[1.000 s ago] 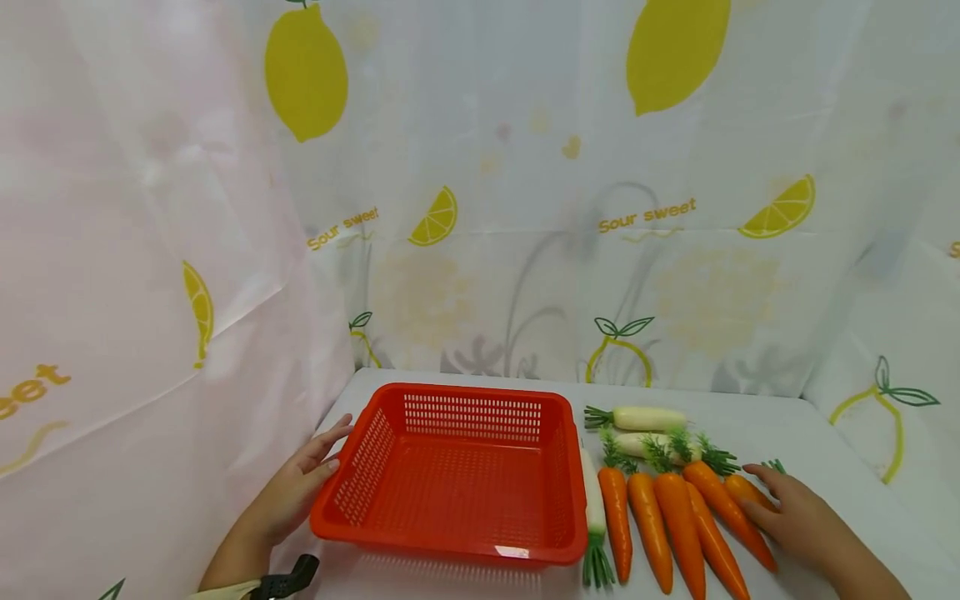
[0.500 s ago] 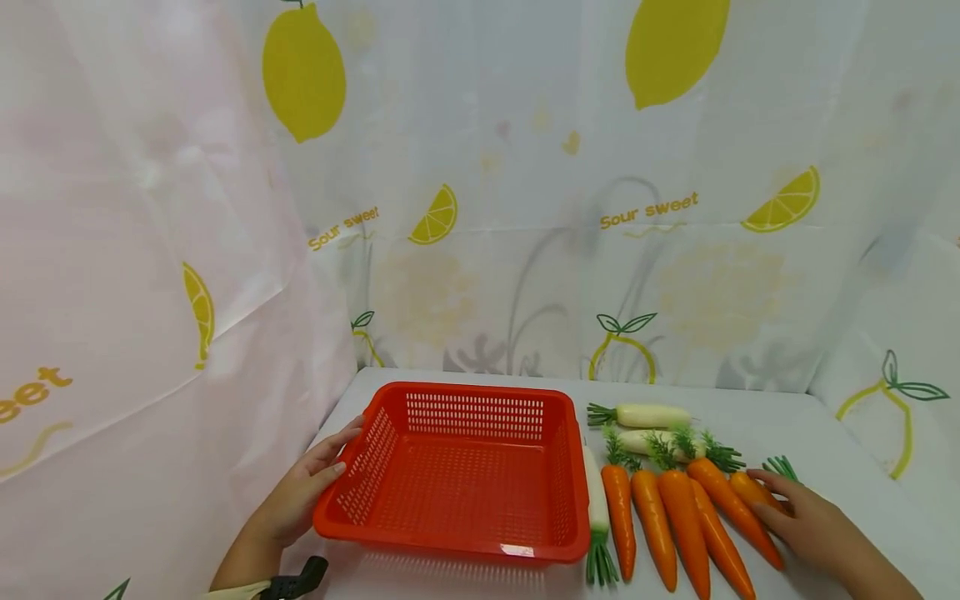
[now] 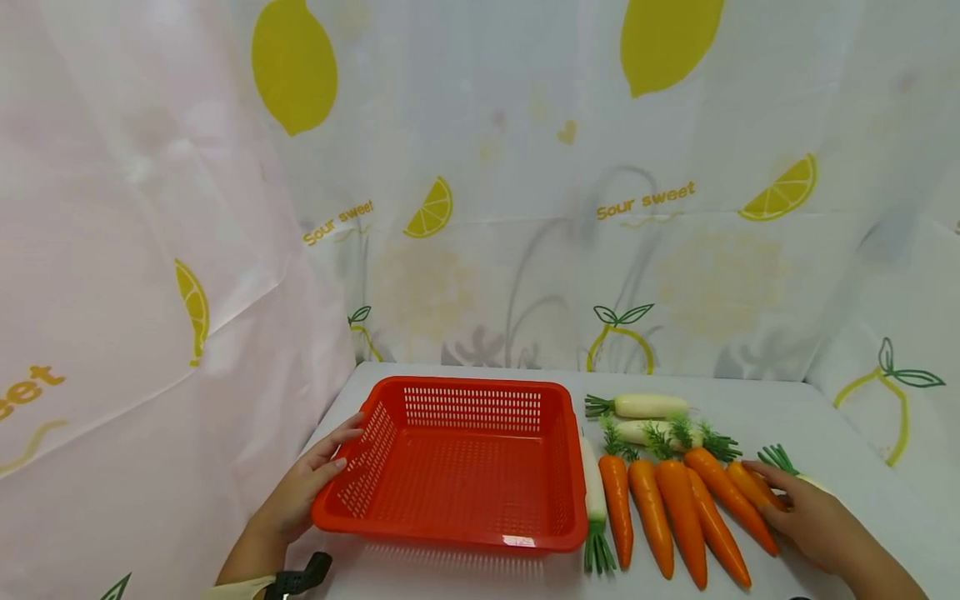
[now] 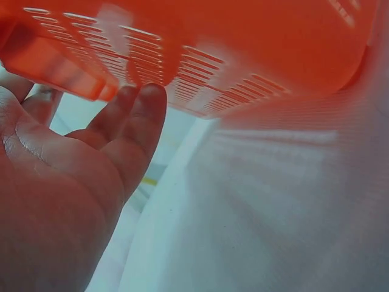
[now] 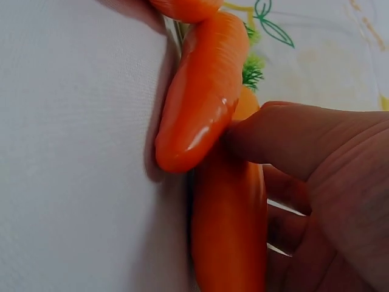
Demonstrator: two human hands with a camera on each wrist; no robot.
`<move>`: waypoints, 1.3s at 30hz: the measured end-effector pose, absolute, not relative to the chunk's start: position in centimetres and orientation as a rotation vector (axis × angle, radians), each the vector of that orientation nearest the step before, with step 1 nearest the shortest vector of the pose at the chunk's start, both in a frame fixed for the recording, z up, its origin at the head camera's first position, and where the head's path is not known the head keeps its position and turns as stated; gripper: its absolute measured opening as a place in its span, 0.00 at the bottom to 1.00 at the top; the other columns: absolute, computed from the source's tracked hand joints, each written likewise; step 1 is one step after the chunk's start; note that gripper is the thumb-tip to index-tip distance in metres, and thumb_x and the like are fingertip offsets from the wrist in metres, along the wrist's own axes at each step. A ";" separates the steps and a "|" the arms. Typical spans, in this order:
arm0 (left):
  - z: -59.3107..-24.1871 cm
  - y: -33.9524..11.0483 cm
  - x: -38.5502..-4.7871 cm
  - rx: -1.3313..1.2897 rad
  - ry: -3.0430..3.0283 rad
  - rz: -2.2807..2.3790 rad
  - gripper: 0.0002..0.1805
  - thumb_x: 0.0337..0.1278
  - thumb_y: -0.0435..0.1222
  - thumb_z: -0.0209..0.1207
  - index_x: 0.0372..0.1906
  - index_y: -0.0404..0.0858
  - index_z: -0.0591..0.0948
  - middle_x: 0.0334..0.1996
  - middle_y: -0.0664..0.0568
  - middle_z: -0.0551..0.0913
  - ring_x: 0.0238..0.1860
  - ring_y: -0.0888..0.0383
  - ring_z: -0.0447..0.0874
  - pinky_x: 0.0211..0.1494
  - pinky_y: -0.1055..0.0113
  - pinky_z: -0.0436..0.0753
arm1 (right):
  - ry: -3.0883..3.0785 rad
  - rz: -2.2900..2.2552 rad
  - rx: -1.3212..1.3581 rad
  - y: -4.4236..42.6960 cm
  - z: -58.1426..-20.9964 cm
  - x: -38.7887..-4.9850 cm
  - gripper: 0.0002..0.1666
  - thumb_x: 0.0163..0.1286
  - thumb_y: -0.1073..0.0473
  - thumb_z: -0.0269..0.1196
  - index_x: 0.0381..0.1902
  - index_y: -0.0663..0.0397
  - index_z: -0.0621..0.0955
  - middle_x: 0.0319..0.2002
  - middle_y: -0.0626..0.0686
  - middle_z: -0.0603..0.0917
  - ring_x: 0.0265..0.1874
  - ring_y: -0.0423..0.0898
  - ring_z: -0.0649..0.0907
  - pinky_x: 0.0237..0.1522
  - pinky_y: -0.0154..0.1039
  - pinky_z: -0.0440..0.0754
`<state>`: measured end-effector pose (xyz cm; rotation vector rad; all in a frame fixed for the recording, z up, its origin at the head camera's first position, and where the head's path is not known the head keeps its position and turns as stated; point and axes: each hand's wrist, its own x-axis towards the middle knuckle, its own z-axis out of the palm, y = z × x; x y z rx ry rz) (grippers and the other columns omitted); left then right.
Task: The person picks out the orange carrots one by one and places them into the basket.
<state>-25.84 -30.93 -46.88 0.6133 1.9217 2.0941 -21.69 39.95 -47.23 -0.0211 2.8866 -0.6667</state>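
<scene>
A red slotted plastic basket [image 3: 457, 492] stands in the middle of the head view. My left hand [image 3: 303, 483] rests against its left side, fingers fairly straight along the rim; in the left wrist view, fingertips [image 4: 151, 100] touch the slotted wall. On the right, my right hand [image 3: 810, 517] holds the rightmost carrot [image 3: 750, 483] of a row. In the right wrist view the thumb lies on that carrot [image 5: 228, 237], against a neighbouring carrot [image 5: 203, 91], with fingers on its far side. My hand hides part of the held carrot in the head view.
Several orange carrots [image 3: 684, 517] with feathery green tops lie side by side. White radishes [image 3: 651, 406] lie behind them; another radish [image 3: 592, 492] lies along the basket's right wall. Green stalks [image 3: 777, 457] show beyond my right hand. A lemon-printed curtain [image 3: 465, 283] surrounds the white table.
My left hand has moved right and up onto the basket's side. The right thumb and fingers have settled round the rightmost carrot. The basket looks unmoved; the head view has shifted slightly.
</scene>
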 end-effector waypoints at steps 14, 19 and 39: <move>-47.7 -30.5 -25.6 0.597 1.955 2.145 0.26 0.83 0.33 0.42 0.76 0.26 0.60 0.85 0.58 0.51 0.71 0.60 0.74 0.58 0.52 0.86 | 2.772 -0.726 0.071 40.5 -47.8 -21.1 0.47 0.71 0.47 0.69 0.76 0.67 0.64 0.59 0.79 0.78 0.49 0.66 0.86 0.46 0.59 0.87; -47.9 -30.3 -25.6 0.571 2.003 2.154 0.25 0.82 0.32 0.41 0.75 0.25 0.61 0.84 0.58 0.52 0.72 0.69 0.68 0.61 0.57 0.85 | 2.771 -0.730 0.084 40.6 -48.2 -21.3 0.47 0.71 0.47 0.69 0.77 0.67 0.64 0.60 0.79 0.77 0.50 0.66 0.85 0.45 0.59 0.87; -47.7 -30.0 -26.1 0.574 2.059 2.124 0.29 0.76 0.30 0.42 0.78 0.29 0.58 0.87 0.50 0.34 0.74 0.72 0.62 0.62 0.59 0.85 | 2.818 -0.717 0.091 40.3 -48.2 -20.8 0.46 0.72 0.48 0.67 0.77 0.68 0.64 0.59 0.78 0.79 0.54 0.70 0.83 0.46 0.61 0.86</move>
